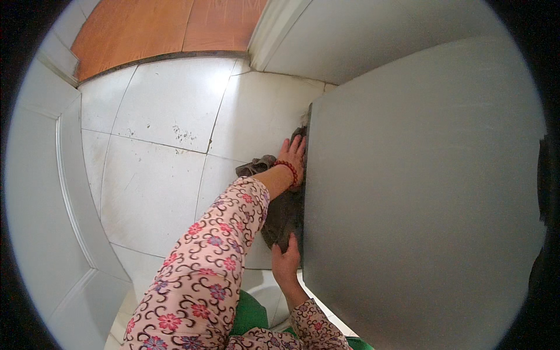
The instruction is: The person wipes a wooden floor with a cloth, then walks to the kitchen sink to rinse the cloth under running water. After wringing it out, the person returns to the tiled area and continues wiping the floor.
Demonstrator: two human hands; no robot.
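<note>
A dark grey-brown cloth [281, 219] lies bunched along the edge of a large grey flat-sided appliance or cabinet [420, 192]. My left hand [293, 156], with a red bead bracelet at the wrist, reaches farther and rests on the cloth against that edge. Its fingers are stretched out and apart. Nearer to me, my right hand [286, 259] has its thumb and a finger at the cloth's near end, gripping it; the other fingers are hidden. A crumpled fold of the cloth [256, 166] sticks out left of my left wrist.
White floor tiles [157, 181] spread to the left, with dark crumbs [184, 135] on them. A white panelled door [44, 198] stands at the left. Orange-brown wooden flooring [151, 29] begins beyond a dark threshold. A pale wall [350, 41] rises behind the grey body.
</note>
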